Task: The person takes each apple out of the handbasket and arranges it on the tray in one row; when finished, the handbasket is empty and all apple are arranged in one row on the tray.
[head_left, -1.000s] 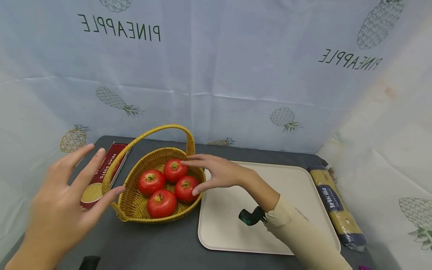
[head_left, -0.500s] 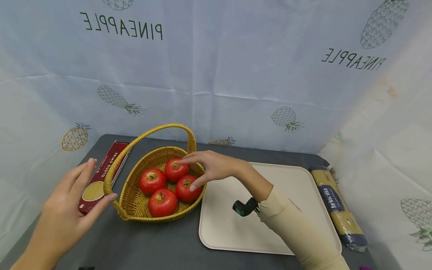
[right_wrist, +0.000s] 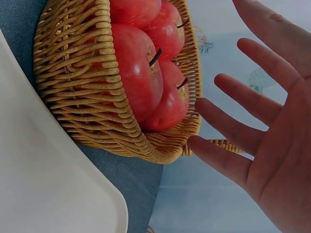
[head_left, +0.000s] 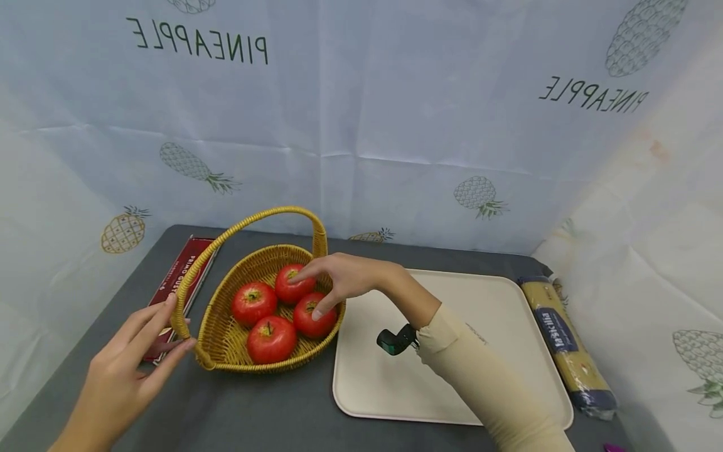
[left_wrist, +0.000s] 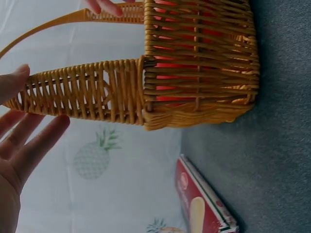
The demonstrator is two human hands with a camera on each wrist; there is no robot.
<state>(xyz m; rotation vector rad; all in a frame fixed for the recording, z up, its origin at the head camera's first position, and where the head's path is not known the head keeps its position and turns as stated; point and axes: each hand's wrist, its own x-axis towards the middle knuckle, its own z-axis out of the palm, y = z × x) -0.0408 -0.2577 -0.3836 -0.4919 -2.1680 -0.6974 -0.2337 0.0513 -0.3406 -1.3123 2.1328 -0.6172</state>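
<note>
A yellow wicker basket with a tall arched handle holds several red apples. My left hand is at the near left end of the handle. Its thumb lies on one side of the handle and its fingers on the other, as the left wrist view also shows. Over the basket's right rim hovers my right hand, fingers spread and bent a little downward. In the right wrist view this hand stands apart from the apples, touching none of them.
A beige tray lies right of the basket, partly under my right forearm. Beyond it is a yellow and blue pasta packet. A red pasta box lies behind the handle at left. A pineapple-print cloth hangs behind the table.
My left hand has moved right and down to the basket handle, bringing its thumb and fingers closer together. My right hand has shifted slightly left over the basket. The basket and apples stay put.
</note>
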